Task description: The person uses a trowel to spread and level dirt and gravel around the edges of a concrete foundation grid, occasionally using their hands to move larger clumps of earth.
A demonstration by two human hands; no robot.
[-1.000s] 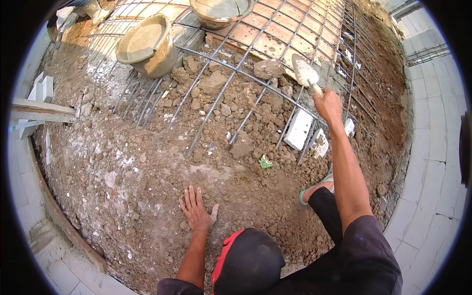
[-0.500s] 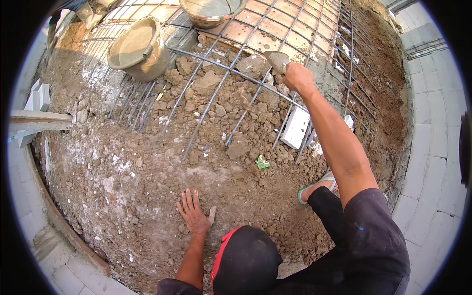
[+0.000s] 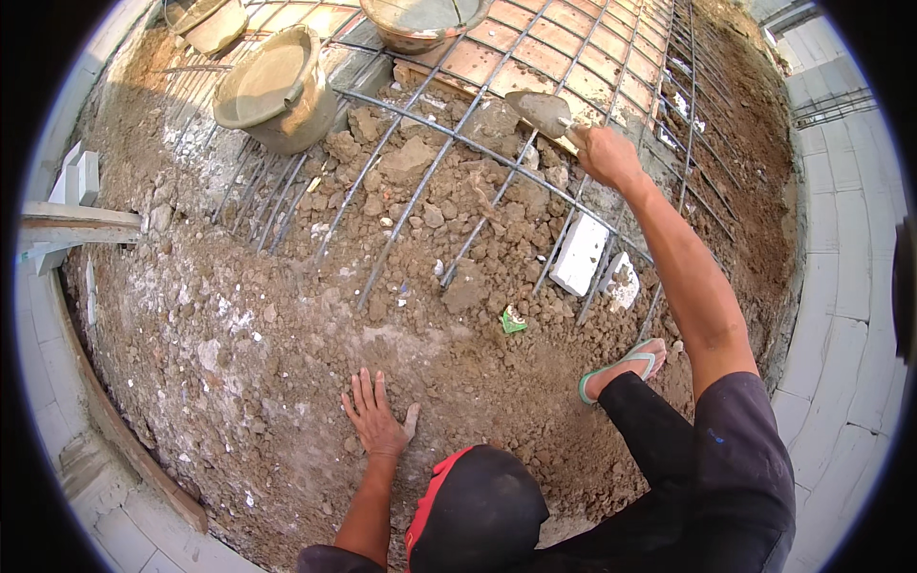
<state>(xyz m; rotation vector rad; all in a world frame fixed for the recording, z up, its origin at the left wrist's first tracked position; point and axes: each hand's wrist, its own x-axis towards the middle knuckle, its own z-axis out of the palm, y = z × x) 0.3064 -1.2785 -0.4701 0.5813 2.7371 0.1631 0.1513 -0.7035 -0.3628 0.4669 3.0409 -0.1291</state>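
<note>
My right hand grips a trowel by its handle. The trowel's grey, mortar-stained blade points left, over the rebar grid near the edge of the concrete. With fingers spread, my left hand presses flat on the brown soil and holds nothing. Between the bars lie clods and stones. A white block rests under my right forearm, with a broken white piece beside it.
Mortar-filled buckets stand at the far side. Another container is at the far left. Bare rebar ends stick out toward me. A timber juts in from the left. Pale block walls curve round. My sandalled foot stands on the soil.
My right hand and the trowel have shifted slightly right, and the blade lies more sideways. My left hand stays planted. A person's dark clothing at the far left has left the view.
</note>
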